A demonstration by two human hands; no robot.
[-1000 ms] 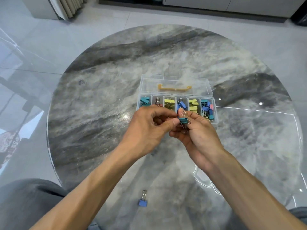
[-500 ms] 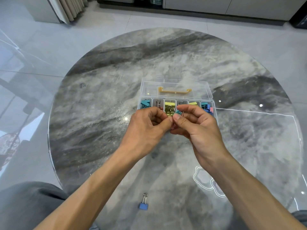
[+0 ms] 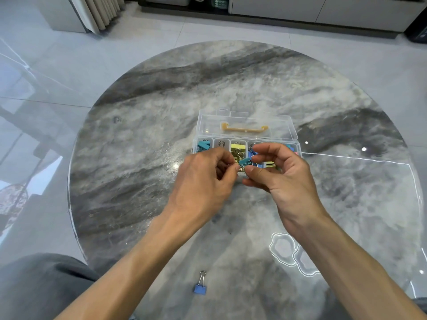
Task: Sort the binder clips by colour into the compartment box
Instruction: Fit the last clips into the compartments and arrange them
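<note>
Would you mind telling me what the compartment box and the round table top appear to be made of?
The compartment box looks like clear, glossy plastic: the table's pattern shows through its open lid, which carries a tan handle. The table top looks like polished grey-white marble or a marble-look slab, judging by the cloudy veining and sharp light reflections; which one cannot be told.

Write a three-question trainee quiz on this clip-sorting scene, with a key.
1. True or false: the compartment box has its lid open.
2. What colour is the clip pinched between the left hand and the right hand?
3. Where does the loose blue clip lie? A) in the lid B) on the table, near the person C) in the leftmost compartment

Key: 1 true; 2 teal; 3 B.
</note>
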